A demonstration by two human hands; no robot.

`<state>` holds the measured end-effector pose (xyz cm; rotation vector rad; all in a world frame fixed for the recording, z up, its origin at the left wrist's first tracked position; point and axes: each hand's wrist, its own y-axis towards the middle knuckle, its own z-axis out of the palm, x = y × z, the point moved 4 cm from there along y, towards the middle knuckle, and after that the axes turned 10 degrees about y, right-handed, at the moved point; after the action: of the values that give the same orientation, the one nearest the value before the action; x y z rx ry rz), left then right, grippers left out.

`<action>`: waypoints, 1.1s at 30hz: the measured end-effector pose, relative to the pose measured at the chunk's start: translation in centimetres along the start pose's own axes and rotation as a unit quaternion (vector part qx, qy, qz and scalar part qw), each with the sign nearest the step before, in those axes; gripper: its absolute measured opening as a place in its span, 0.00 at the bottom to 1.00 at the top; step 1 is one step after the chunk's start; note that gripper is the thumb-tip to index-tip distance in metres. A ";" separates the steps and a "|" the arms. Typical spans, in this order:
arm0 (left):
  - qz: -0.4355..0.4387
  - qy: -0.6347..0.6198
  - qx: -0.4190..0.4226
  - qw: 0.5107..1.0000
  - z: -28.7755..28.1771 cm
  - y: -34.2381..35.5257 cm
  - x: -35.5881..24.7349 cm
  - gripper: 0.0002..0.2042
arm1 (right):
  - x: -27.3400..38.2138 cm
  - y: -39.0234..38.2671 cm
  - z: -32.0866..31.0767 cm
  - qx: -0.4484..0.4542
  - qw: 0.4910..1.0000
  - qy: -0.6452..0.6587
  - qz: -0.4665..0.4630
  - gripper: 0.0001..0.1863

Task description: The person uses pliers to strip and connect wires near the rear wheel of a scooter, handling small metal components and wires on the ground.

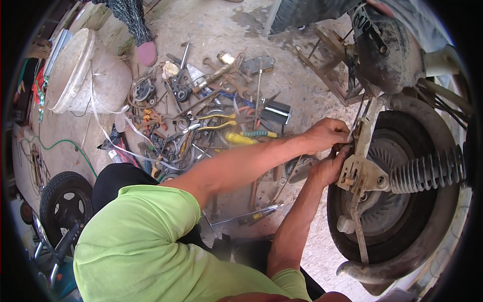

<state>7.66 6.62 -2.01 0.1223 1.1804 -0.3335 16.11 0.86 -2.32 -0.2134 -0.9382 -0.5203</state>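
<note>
Both my hands meet at the metal swing arm (370,128) beside a scooter-type wheel (387,211). My left hand (327,135) is closed in a pinch where a thin cable (355,121) runs down along the arm to the fingertips. Just below it, my right hand (329,168) is closed, thumb and fingers pressed together against the same spot. Whatever small part lies between the right fingers is hidden. Close by the right hand is a plate-like bracket (354,173) with bolts, joined to a coil spring shock absorber (427,171).
Pliers (221,122), screwdrivers (241,138), wrenches and loose parts lie heaped on the ground. A dusty white bucket (93,75) leans at the far left; a small wheel (65,204) is below it. A metal stand (329,60) is beside the vehicle. A person's dark-clothed leg (307,12) is at the top.
</note>
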 end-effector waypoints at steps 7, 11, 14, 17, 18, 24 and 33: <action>0.008 -0.070 0.014 0.997 -0.3 -0.2 -0.1 0.08 | 0.1 0.1 -0.2 0.015 1.000 -0.006 0.001 0.20; -0.009 0.027 0.019 0.999 -0.6 0.0 -0.7 0.07 | -0.1 0.2 -0.3 0.019 1.000 0.004 0.004 0.20; -0.027 -0.009 0.019 0.999 -0.8 -0.1 -0.4 0.08 | -0.1 0.1 -0.3 0.015 1.000 0.001 0.023 0.21; 0.001 -0.072 0.067 0.995 -0.7 -0.1 -0.5 0.08 | -0.1 0.0 -0.1 0.014 1.000 -0.003 0.021 0.20; 0.000 -0.030 0.054 0.998 -0.8 0.0 -0.4 0.08 | -0.2 0.0 -0.2 0.016 1.000 -0.011 0.014 0.20; -0.005 -0.032 0.039 0.999 -0.5 0.2 -0.4 0.07 | -0.3 0.4 -0.7 0.029 0.999 -0.020 0.020 0.23; 0.009 0.028 0.033 0.999 -0.9 0.5 -0.5 0.08 | -0.3 0.5 -0.5 0.018 1.000 -0.003 0.016 0.21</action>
<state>6.87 7.41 -1.92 0.2013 1.2230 -0.3549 16.59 1.14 -2.84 -0.1975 -0.9483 -0.4738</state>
